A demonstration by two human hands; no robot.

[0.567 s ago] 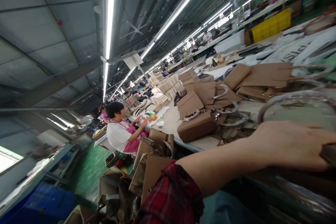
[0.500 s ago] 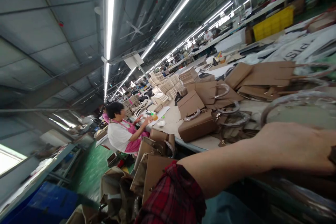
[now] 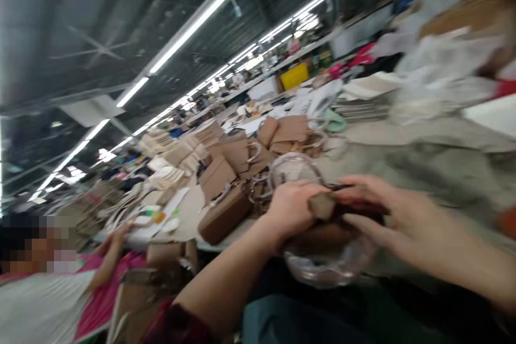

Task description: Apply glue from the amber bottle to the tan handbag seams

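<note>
The picture is blurred, so small details are not clear. The person's left hand (image 3: 292,208) is closed around the top of a brown bag (image 3: 322,237), at the near edge of the desk (image 3: 423,156), a little right of the middle of the view. The left forearm comes up from the lower left, with a red checked sleeve (image 3: 177,325) at its end.

The right hand (image 3: 387,216) comes in from the right and touches the same bag. Its fingers (image 3: 363,224) are stretched out, with the thumb above a dark edge of the bag and the other fingers below it. Whether this hand really grips cannot be told through the blur.

A round handle (image 3: 296,167) wrapped in clear plastic rises just behind the left hand, and more clear plastic (image 3: 330,273) hangs under the bag.

To the left on the desk lies another brown bag (image 3: 226,216), with several more bags (image 3: 282,131) farther away. Stacks of pale flat pieces (image 3: 161,144) stand far left. A yellow crate (image 3: 296,75) is in the far background.

At the lower left sits a co-worker (image 3: 44,301) in a white shirt and pink apron, with one hand (image 3: 115,236) on the desk.
</note>
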